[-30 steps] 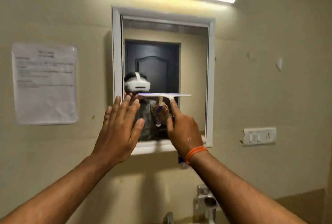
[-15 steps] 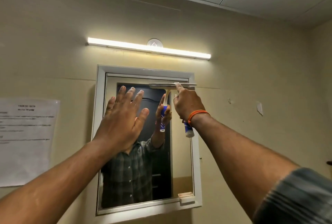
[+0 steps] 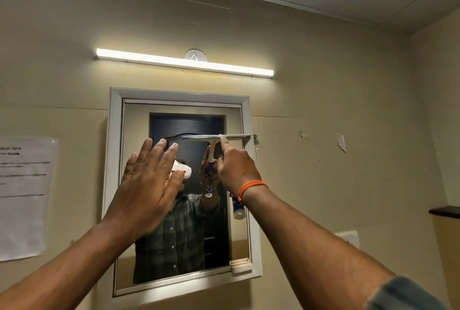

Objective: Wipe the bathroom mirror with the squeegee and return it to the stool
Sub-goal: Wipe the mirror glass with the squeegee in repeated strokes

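The squeegee (image 3: 216, 137) is gripped in the right hand (image 3: 235, 168), fingers closed round its blue-and-white handle and the index finger stretched up along the neck to the blade. The blade is held level against the bathroom mirror (image 3: 134, 135), in the centre of the frame, on the right half of the glass, its right end reaching the white mirror frame (image 3: 251, 185). Half a second ago the blade was seen at the very top edge of the glass; it is now found some way lower, roughly a quarter of the way down, so a downward stroke is judged to have been begun. A second ago it was held near mid-height, so it appears to have been lifted to the top first and is now being drawn down. The left hand (image 3: 149, 185) is kept flat and open, fingers spread, grasping nothing, in front of the left half of the mirror as it was in both earlier views; whether the glass is touched by it cannot be told. Most of the right strip below the blade is yet to be covered, and the left half seems to be waiting its turn. The stool is not seen, so the return remains a later step.
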